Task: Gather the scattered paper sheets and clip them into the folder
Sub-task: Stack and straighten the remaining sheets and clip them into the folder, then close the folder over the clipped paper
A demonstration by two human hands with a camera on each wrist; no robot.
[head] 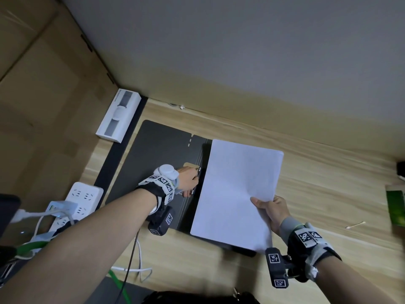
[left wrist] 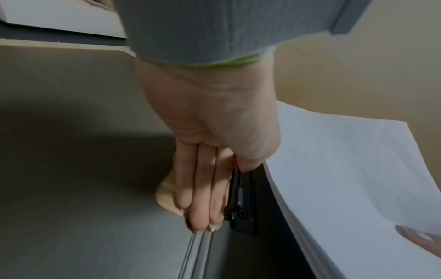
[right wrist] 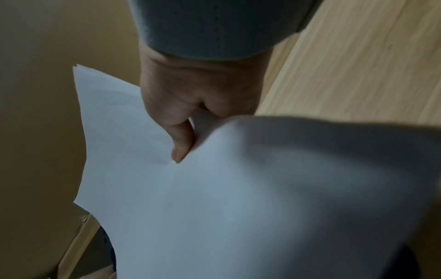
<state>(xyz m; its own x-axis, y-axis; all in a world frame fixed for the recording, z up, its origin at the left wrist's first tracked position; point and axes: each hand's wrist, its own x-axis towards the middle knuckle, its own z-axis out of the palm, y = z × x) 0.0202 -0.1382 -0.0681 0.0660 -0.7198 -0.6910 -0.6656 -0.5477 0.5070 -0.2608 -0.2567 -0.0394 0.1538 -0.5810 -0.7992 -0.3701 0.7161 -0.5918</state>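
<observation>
No legible text, brand, number or sign appears in any view. The white box (head: 118, 115) at the desk's left edge carries a line of small print along its upper side, too small and blurred to read. The wrist-mounted markers (head: 305, 236) show only black-and-white square code patterns, and one on the left wrist (head: 170, 196) bears marks that may be digits but cannot be resolved; the paper sheets (head: 237, 194) are blank.
</observation>
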